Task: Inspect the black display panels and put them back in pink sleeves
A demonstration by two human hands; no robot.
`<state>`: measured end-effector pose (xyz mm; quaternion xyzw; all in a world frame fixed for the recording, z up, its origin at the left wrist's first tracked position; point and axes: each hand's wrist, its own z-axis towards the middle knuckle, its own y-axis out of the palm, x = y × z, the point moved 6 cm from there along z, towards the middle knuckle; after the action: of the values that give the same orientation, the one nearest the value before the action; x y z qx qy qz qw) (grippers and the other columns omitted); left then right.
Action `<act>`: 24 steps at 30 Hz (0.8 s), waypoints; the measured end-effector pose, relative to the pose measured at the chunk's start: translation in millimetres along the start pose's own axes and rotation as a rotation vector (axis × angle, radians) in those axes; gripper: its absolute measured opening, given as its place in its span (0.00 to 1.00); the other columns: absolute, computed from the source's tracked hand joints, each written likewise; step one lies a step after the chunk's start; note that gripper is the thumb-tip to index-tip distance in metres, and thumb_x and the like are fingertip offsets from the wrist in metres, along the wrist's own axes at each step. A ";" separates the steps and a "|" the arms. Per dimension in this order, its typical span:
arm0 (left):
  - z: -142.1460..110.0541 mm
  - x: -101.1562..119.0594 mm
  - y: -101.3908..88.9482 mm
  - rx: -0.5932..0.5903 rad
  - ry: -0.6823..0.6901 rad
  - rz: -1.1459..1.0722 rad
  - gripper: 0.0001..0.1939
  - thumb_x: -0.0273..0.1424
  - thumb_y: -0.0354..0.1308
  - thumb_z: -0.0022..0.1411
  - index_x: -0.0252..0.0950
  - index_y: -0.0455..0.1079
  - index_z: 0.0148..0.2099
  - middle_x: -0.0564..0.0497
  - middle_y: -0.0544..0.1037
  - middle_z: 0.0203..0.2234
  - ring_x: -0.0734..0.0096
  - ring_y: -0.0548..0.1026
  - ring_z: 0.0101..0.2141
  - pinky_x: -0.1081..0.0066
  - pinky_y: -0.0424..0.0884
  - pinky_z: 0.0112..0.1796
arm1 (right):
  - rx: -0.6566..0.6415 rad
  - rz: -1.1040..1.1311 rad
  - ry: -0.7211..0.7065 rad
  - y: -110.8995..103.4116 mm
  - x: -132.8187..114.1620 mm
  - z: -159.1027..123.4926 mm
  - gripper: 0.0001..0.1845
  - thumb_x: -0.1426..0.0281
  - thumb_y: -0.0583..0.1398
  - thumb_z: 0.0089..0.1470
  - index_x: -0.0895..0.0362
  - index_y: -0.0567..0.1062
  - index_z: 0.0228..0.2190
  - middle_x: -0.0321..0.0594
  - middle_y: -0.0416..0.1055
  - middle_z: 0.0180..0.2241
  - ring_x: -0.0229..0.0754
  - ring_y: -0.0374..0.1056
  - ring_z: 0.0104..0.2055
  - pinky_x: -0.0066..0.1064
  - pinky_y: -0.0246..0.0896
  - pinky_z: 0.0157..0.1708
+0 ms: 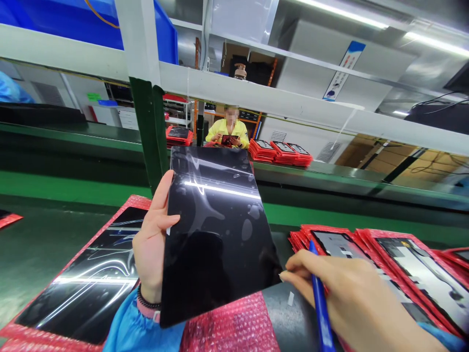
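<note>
The left hand (152, 234) grips a black glass panel (216, 234) by its edge; the right hand (340, 293) pinches a blue pen (321, 303), with red-sleeved panels (395, 274) stacked to the right.

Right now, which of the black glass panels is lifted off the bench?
The bare panel held in the left hand; the others lie in red bubble wrap on the bench.

Black panel (216, 220); pink bubble wrap (230, 327)
</note>
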<state>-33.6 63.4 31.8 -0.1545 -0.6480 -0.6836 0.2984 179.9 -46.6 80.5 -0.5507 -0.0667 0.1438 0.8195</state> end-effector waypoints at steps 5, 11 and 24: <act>3.3 -2.2 2.0 -0.004 -0.032 -0.042 0.29 0.20 0.54 0.51 0.44 0.73 0.55 0.56 0.79 0.49 0.59 0.74 0.52 0.64 0.69 0.55 | -0.354 0.660 0.350 22.9 20.4 10.4 0.12 0.60 0.60 0.55 0.53 0.74 0.26 0.35 0.76 0.20 0.40 0.73 0.22 0.27 0.67 0.25; 5.7 -9.6 7.7 -0.043 -0.113 -0.066 0.32 0.20 0.53 0.50 0.43 0.70 0.58 0.53 0.79 0.49 0.57 0.75 0.51 0.61 0.71 0.53 | -0.397 1.271 0.480 43.8 22.5 -1.9 0.22 0.51 0.59 0.54 0.57 0.72 0.26 0.44 0.80 0.24 0.42 0.77 0.26 0.29 0.69 0.28; 2.4 -24.4 14.7 -0.081 -0.210 -0.009 0.35 0.18 0.49 0.51 0.43 0.67 0.61 0.50 0.81 0.44 0.60 0.81 0.40 0.57 0.75 0.46 | -0.437 1.793 0.366 61.0 17.6 -22.1 0.11 0.67 0.67 0.50 0.59 0.75 0.35 0.46 0.81 0.31 0.42 0.78 0.31 0.31 0.71 0.33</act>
<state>-6.3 71.0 29.2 -0.2343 -0.6483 -0.6904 0.2194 192.6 -39.2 14.9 -0.5522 0.4865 0.6167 0.2795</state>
